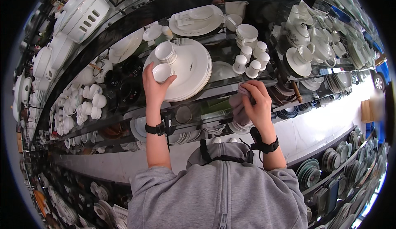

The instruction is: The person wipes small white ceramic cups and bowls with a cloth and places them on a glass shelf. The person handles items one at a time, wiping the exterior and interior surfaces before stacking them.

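My left hand (156, 85) has its thumb and fingers around a small white ceramic bowl (162, 72) at the left edge of a stack of large white plates (191, 65). Just behind that bowl, a stack of small white bowls (165, 51) rests on the same plates. My right hand (257, 100) grips a greyish cloth (238, 109), which hangs down over the shelf's front edge. Several white shakers (246, 53) stand beyond the right hand, near stacked white bowls with a spoon (247, 32).
An oval white plate (198, 23) lies at the back of the dark shelf (222, 85). White cups (92, 100) crowd the left side. A cup on a saucer (299, 58) and teapots stand right. A wooden handle (297, 92) juts out at the shelf edge. Lower shelves hold stacked dishes.
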